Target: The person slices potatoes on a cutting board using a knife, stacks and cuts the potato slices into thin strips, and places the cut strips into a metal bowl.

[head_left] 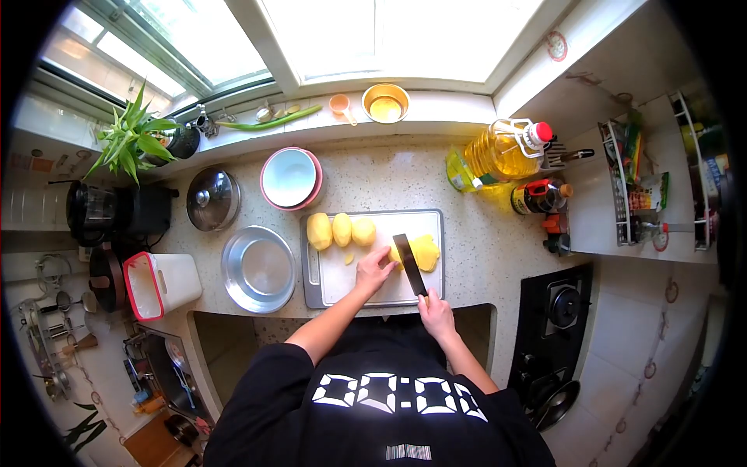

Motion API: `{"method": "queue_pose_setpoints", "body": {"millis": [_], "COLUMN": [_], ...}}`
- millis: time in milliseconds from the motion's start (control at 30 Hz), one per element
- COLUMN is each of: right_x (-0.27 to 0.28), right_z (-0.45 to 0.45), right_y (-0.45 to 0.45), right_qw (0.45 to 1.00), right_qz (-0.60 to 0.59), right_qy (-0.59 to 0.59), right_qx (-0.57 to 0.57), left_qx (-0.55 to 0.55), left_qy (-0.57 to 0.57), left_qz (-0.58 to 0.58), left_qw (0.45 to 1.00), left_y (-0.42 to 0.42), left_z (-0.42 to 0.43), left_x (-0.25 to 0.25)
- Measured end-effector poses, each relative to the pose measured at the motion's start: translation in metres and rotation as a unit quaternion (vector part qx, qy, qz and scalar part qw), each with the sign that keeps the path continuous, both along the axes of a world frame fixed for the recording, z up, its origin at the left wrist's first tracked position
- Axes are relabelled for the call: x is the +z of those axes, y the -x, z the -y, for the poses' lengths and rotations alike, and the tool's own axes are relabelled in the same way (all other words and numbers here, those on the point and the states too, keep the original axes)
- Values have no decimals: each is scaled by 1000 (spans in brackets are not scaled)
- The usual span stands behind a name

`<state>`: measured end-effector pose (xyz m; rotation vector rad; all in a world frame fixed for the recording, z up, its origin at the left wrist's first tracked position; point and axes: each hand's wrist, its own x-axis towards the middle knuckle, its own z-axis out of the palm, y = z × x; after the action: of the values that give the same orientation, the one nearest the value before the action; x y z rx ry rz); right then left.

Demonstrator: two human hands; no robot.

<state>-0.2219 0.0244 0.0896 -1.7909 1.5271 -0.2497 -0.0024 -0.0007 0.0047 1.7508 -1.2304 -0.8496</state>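
Note:
My right hand (437,315) is closed round the handle of a dark-bladed kitchen knife (408,257). The blade lies across a peeled yellow potato on the cutting board (334,286). To the left of the blade, my left hand (374,272) has its fingertips on the potato's end, most of which they and the knife hide. Potato slices (425,253) lie overlapping on the blade's right side. Three peeled potatoes, the leftmost one (319,231) the largest, line the board's far left edge. Below them is a small potato piece (348,258).
A metal basin (259,270) stands left of the board, with stacked bowls (289,177) and a lidded pot (212,199) behind. An oil jug (502,153) and sauce bottle (537,196) are at the back right. A gas stove (551,311) is at right, a white bin (173,284) at left.

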Motion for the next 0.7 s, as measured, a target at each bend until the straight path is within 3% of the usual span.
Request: {"method": "queue_pose_setpoints", "body": {"millis": [700], "right_x": [-17], "right_z": [8], "right_y": [-17], "right_qw": [1000], "right_qz": [-5], "right_qy": [-19], "right_qx": [6], "left_qx": [-2], "left_qy": [4], "left_qz": [1], "left_qw": [1000], "left_y": [-2], "left_z": [3], "left_x": [-3]}}
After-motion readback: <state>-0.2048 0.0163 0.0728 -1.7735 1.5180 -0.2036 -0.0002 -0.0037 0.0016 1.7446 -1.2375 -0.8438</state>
